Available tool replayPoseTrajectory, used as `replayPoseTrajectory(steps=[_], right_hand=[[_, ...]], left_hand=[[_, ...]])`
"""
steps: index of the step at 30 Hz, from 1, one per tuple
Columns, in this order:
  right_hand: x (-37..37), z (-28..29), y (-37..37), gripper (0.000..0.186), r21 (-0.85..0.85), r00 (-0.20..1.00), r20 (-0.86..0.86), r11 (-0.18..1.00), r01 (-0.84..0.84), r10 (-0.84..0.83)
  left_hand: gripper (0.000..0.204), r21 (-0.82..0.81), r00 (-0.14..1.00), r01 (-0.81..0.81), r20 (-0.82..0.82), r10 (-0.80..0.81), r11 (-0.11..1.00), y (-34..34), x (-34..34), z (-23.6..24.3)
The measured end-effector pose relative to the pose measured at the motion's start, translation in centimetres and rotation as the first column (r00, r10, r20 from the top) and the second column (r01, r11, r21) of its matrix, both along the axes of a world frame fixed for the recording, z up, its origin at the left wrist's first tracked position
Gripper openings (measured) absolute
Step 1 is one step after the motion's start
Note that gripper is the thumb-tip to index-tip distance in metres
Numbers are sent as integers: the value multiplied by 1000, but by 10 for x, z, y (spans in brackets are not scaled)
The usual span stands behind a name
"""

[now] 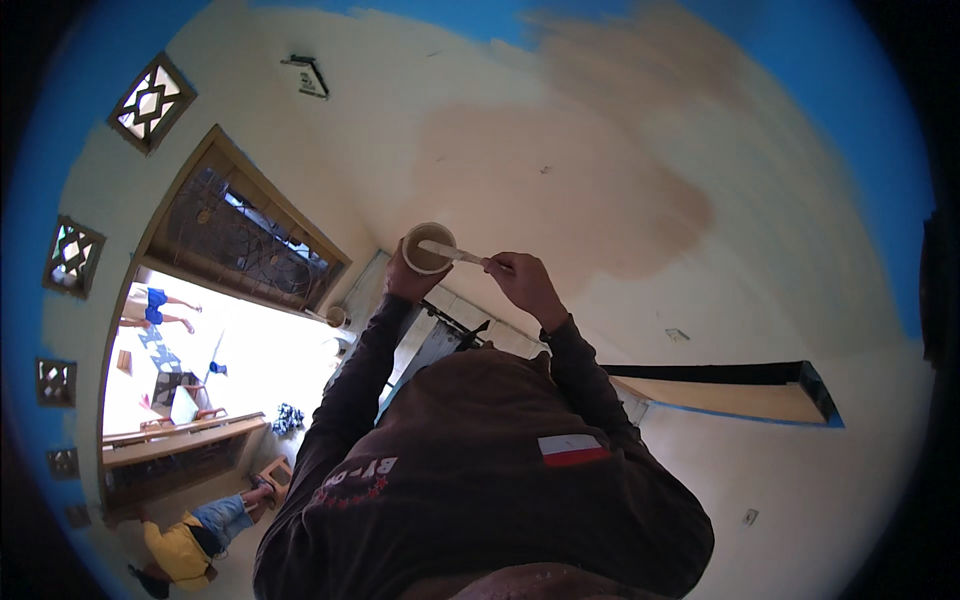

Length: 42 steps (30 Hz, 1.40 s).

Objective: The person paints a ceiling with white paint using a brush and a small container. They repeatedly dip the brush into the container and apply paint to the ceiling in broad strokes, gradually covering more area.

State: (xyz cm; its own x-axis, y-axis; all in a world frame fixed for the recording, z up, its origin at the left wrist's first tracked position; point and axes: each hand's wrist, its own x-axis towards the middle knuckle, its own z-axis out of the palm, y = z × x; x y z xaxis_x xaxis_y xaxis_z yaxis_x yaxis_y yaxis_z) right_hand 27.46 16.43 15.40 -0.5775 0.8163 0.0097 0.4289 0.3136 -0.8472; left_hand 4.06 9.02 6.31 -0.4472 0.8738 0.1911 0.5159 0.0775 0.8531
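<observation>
Left hand clasped a round tub; right hand pinched a pale flat stick. Tilting the tub could have spilled any contents; a loose pinch might have dropped the stick. The stick's long axis ran left to right, tip pointing left and slightly far, at the tub's mouth. Beyond stood a patchily coated wall.

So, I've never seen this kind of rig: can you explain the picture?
There is no machine here, just a person working bare-handed. A wide fisheye camera on the head looks down, so straight edges bend and the dark brown shirt fills the lower middle. The left hand holds a round cup; the right hand holds a pale flat stick, its far end at the cup's mouth. Beyond them is a cream wall with a tan patch. Someone in a yellow top is at lower left.
</observation>
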Motion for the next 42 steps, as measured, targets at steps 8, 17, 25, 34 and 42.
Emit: replayPoseTrajectory(steps=[8,17,25,34,42], right_hand=[[-2,-5,-2,36,-37,999,-22,999,38,-39],[-2,-7,-5,36,59,998,33,997,51,-53],[1,-6,-6,37,27,996,56,997,70,-71],[-1,-5,-3,35,28,995,62,997,76,-78],[1,-11,2,41,9,997,41,998,63,-64]], left_hand=[[80,8,999,-40,17,40,999,-2,1,2],[80,31,1000,-6,9,6,1000,-2,1,6],[80,79,1000,5,-7,-5,997,-1,0,-3],[82,60,1000,16,16,-17,998,-4,-4,-1],[85,52,1000,0,-27,1,999,-1,-4,-11]])
